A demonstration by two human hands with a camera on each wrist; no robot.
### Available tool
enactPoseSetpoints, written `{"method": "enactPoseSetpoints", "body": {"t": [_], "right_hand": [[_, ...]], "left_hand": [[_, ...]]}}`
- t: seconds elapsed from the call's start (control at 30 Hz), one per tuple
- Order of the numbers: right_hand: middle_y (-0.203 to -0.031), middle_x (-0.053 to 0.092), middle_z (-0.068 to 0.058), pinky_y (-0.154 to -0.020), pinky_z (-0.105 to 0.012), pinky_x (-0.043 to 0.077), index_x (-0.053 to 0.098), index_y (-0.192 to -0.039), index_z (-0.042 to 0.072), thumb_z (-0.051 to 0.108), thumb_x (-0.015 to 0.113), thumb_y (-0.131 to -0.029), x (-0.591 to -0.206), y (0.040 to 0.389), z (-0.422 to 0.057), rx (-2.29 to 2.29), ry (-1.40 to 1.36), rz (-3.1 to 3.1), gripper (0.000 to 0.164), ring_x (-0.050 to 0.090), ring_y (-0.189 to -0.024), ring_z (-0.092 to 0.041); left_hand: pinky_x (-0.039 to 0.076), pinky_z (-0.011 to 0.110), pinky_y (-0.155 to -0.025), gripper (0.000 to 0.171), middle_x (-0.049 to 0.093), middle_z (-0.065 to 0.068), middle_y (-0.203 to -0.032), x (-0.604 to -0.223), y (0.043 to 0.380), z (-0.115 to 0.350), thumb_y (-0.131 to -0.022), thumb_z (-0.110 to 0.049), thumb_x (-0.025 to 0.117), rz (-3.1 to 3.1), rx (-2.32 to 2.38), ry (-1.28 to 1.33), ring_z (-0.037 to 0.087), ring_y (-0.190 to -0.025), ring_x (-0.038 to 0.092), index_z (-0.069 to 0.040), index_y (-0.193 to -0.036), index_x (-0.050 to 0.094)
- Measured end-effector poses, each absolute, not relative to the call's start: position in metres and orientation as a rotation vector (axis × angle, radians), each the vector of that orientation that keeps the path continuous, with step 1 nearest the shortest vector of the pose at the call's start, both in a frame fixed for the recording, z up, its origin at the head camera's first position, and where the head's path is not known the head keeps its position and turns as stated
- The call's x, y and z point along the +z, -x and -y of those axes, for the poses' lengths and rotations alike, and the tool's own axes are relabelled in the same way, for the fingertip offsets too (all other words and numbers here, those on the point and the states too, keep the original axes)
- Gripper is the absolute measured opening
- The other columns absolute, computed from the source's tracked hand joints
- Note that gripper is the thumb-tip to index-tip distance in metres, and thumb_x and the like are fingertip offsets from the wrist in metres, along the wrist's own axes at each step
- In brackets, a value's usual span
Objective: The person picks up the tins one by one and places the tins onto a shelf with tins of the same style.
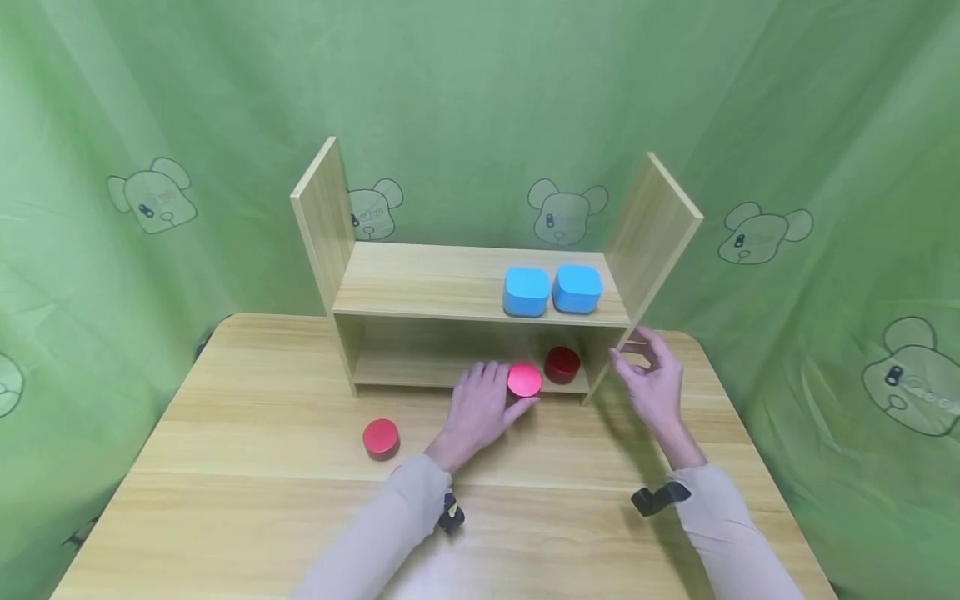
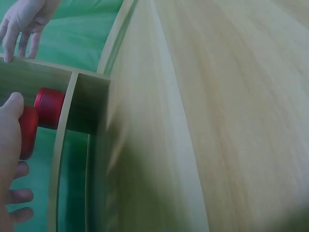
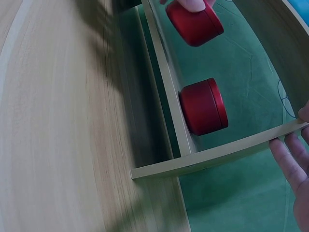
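Observation:
My left hand [image 1: 480,404] holds a round red tin [image 1: 525,380] at the front of the lower board of a small wooden shelf [image 1: 420,279]. In the right wrist view this tin [image 3: 197,24] is tilted, with fingers on it. A second red tin [image 3: 203,107] sits on that board close to the right side panel. With thumb and fingers on either side, my right hand [image 1: 654,379] pinches the front edge of that panel [image 3: 231,147]. A third red tin [image 1: 381,439] lies on the table, left of my left wrist.
Two blue rounded boxes [image 1: 526,292] stand side by side on the shelf's upper board, toward the right. Tall side panels rise at both ends. A sliver of red shows beside my left sleeve [image 1: 408,500], mostly hidden. Green curtain [image 1: 465,108] hangs behind the wooden table [image 1: 247,467].

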State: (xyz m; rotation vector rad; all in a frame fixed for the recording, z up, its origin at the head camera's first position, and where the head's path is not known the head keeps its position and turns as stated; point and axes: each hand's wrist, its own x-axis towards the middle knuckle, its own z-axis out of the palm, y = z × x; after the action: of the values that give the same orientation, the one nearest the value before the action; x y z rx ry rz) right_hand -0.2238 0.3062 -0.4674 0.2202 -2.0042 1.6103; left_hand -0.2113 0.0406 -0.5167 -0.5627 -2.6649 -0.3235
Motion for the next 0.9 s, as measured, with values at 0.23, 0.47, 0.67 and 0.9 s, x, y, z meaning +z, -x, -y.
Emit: {"method": "enactPoseSetpoints", "body": {"t": [0.23,0.47,0.67,0.9], "right_hand": [[-0.11,0.07,0.016,-0.071,-0.012,0.061,0.06,-0.134,-0.014,-0.022,0.07,-0.084,-0.468,0.224,-0.307,1.603,-0.227,2.004,0.051,0.069,-0.092,0.005],[-0.11,0.07,0.015,-0.068,-0.011,0.06,0.06,-0.133,-0.014,-0.022,0.071,-0.084,-0.468,0.224,-0.304,1.607,-0.23,1.999,0.051,0.069,-0.09,0.006],[-0.111,0.07,0.012,-0.068,-0.011,0.06,0.061,-0.132,-0.013,-0.021,0.071,-0.084,-0.468,0.224,-0.303,1.613,-0.206,2.003,0.05,0.069,-0.09,0.006],[-0.111,0.069,0.014,-0.067,-0.011,0.06,0.06,-0.133,-0.014,-0.022,0.07,-0.084,-0.467,0.223,-0.306,1.604,-0.215,2.007,0.05,0.069,-0.09,0.006]], "left_hand": [[0.06,0.035,-0.091,0.069,0.075,0.003,-0.112,-0.523,0.218,-0.048,-0.095,-0.073,0.059,2.66,-0.292,0.509,0.022,-0.105,0.069,-0.012,-0.125,0.068],[0.057,0.033,-0.082,0.066,0.073,0.001,-0.102,-0.526,0.222,-0.052,-0.095,-0.074,0.058,2.626,-0.254,0.448,0.019,-0.095,0.066,-0.013,-0.115,0.069],[0.056,0.031,-0.075,0.063,0.071,0.001,-0.095,-0.533,0.226,-0.054,-0.092,-0.074,0.063,2.589,-0.247,0.401,0.019,-0.089,0.066,-0.013,-0.106,0.07],[0.057,0.033,-0.076,0.065,0.072,0.002,-0.093,-0.535,0.23,-0.061,-0.091,-0.076,0.063,2.575,-0.255,0.359,0.019,-0.088,0.066,-0.013,-0.102,0.07]]}}
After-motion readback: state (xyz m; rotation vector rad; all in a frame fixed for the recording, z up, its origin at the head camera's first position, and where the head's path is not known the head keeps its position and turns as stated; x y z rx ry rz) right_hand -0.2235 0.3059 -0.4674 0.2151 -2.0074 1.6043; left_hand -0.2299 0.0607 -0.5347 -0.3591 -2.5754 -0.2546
